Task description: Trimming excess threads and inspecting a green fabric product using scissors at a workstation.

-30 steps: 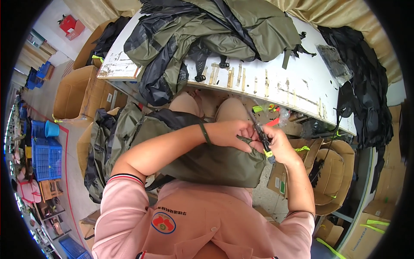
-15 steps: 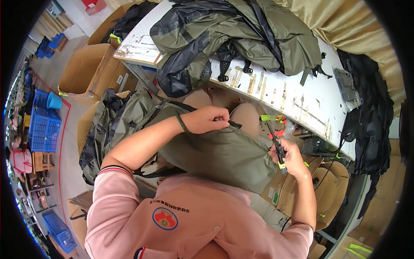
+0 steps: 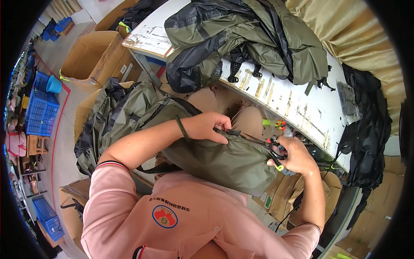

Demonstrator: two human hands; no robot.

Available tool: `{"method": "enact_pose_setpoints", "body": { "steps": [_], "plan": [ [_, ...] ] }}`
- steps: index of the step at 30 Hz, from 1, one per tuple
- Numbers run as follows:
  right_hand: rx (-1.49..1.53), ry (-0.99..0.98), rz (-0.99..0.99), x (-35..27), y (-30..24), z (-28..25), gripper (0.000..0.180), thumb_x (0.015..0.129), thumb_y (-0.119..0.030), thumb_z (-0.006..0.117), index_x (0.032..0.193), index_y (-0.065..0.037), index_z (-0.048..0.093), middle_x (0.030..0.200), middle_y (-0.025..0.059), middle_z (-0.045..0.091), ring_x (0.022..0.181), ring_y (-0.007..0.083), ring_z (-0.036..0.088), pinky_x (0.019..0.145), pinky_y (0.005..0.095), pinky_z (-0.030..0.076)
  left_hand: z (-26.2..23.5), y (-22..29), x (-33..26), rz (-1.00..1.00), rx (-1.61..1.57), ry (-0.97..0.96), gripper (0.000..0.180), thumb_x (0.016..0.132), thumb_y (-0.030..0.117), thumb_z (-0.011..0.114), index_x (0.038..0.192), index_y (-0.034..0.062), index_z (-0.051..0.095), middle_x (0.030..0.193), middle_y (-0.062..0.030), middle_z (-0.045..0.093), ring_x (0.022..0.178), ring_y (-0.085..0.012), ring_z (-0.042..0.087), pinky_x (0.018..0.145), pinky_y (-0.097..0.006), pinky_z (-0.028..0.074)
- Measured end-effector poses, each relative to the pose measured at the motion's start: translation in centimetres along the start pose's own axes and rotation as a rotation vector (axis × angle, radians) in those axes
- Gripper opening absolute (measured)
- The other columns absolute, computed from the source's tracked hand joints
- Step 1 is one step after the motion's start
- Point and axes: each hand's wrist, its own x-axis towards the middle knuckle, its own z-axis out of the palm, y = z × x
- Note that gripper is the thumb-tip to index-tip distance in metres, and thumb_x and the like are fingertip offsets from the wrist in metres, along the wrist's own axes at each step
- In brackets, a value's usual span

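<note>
Head view: jackets (image 3: 241,39) heaped on table (image 3: 297,103); cardboard boxes (image 3: 86,56) left.

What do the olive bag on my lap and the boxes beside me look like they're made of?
The olive bag looks like a thin woven synthetic, perhaps nylon: matte with a faint sheen, creasing softly where the left hand presses it. The boxes look like plain brown corrugated cardboard, dull, with stiff folded flaps. The right hand holds a small tool with red and yellow parts, probably plastic; too small to be sure.

Left hand (image 3: 208,126) flat, fingers curled; right hand (image 3: 293,156) in closed grip.
</note>
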Motion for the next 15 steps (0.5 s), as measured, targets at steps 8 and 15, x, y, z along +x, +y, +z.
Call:
{"method": "enact_pose_setpoints", "body": {
  "steps": [8, 15],
  "plan": [
    [-0.035, -0.145, 0.013, 1.8, -1.7, -0.9, 0.052, 0.063, -0.045, 0.081, 0.090, -0.005, 0.062, 0.083, 0.0132, 0.065, 0.084, 0.0354, 0.060, 0.078, 0.0432, 0.044, 0.2, -0.3, 0.0, 0.031, -0.244, 0.001, 0.025, 0.079, 0.007, 0.074, 0.097, 0.0051, 0.056, 0.089, 0.0041, 0.058, 0.080, -0.0041, 0.051, 0.074, -0.022, 0.042],
    [-0.056, -0.126, 0.026, 2.0, -1.9, -0.8, 0.050, 0.063, -0.046, 0.080, 0.095, -0.010, 0.065, 0.082, 0.0113, 0.066, 0.082, 0.0337, 0.060, 0.082, 0.0412, 0.042, 0.4, -0.1, -0.1, 0.054, -0.310, 0.022, 0.028, 0.078, 0.004, 0.072, 0.099, 0.0062, 0.053, 0.089, 0.0043, 0.057, 0.082, -0.0050, 0.050, 0.078, -0.022, 0.040]
  ]
}}
